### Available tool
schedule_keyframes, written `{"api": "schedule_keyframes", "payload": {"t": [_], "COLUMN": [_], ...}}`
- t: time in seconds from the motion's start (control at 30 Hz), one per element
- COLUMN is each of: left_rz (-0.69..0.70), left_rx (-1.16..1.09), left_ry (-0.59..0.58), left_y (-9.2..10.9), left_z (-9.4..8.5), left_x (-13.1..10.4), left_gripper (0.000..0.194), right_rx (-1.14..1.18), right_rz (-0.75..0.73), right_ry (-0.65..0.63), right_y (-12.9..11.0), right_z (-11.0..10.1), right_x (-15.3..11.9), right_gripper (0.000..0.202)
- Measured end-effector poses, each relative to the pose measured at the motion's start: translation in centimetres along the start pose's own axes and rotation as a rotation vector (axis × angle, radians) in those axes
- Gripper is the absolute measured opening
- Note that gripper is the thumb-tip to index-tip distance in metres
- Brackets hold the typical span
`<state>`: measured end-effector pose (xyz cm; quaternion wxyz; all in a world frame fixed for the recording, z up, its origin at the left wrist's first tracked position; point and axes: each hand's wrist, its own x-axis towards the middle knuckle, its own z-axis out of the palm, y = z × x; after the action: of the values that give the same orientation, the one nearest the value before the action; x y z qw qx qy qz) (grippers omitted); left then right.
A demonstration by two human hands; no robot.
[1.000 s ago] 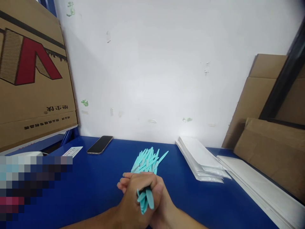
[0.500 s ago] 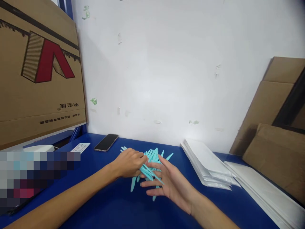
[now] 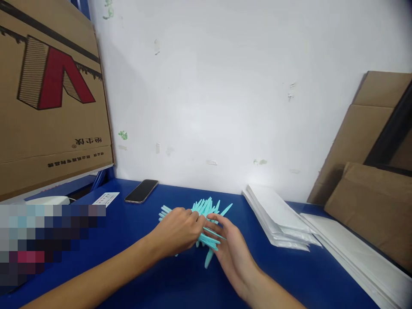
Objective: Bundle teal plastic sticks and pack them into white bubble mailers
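Observation:
My left hand (image 3: 180,229) is closed around a bundle of slim turquoise tapered sticks (image 3: 209,241). Their blunt ends (image 3: 165,210) stick out on the left of the fist and their narrow ends on the right. Cupped beside those narrow ends is my right hand (image 3: 230,244), palm turned toward them, its thumb and fingers apart. Some of its fingers are hidden behind the sticks. Just beyond both hands lies a loose pile of the same turquoise sticks (image 3: 204,206) on the blue table (image 3: 161,279). One stick (image 3: 209,259) points toward me below the hands.
A phone (image 3: 141,191) and a printed card (image 3: 106,199) lie at the back left. White padded envelopes (image 3: 273,214) are stacked on the right, with more white packets (image 3: 347,249) beside them. Cardboard boxes stand left (image 3: 58,128) and right (image 3: 370,210), before a white wall (image 3: 206,86).
My left fist has moved slightly right with its bundle. The right hand's spread fingers have curled in around the narrow ends. The view has shifted a little.

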<state>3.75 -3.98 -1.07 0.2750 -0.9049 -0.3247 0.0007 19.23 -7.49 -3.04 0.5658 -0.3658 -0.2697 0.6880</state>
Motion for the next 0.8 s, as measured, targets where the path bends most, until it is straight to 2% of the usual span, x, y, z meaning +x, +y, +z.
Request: {"api": "schedule_keyframes", "payload": {"t": [0.13,0.27,0.37,0.43,0.5,0.6,0.67,0.73,0.8], "left_rz": [0.041,0.071,0.034,-0.010,-0.041,-0.021,0.023,0.050,0.073], "left_rx": [-0.010,-0.060,-0.077,-0.103,-0.125,-0.123,-0.121,-0.123,-0.118], "left_ry": [0.039,0.068,0.040,0.028,0.013,-0.021,-0.033,-0.035,-0.049], "left_y": [0.9,1.0,0.1,-0.5,-0.9,-0.8,-0.3,0.1,0.2], "left_z": [0.4,0.6,0.3,0.0,-0.1,-0.1,0.0,0.2,0.4], "left_x": [0.1,0.2,0.1,0.0,-0.2,-0.3,-0.4,-0.3,-0.3], "left_gripper": [0.017,0.010,0.008,0.013,0.019,0.037,0.061,0.086,0.098], "right_rx": [-0.042,-0.110,-0.329,-0.587,-0.787,-0.994,-1.104,-1.181,-1.244], "right_rz": [-0.002,-0.029,0.051,0.109,0.143,0.143,0.092,-0.003,-0.159], "right_ry": [-0.006,-0.097,-0.165,-0.314,-0.447,-0.533,-0.563,-0.598,-0.586], "right_y": [0.8,1.2,-0.7,-2.5,-4.1,-4.7,-4.0,-2.9,-1.9], "right_z": [0.2,0.4,0.5,0.3,0.0,-0.8,-1.4,-1.8,-1.9], "right_x": [-0.3,-0.5,-0.5,-0.5,-0.6,-0.6,-0.7,-0.8,-1.0], "right_gripper": [0.024,0.021,0.034,0.049,0.055,0.048,0.043,0.040,0.036]}}
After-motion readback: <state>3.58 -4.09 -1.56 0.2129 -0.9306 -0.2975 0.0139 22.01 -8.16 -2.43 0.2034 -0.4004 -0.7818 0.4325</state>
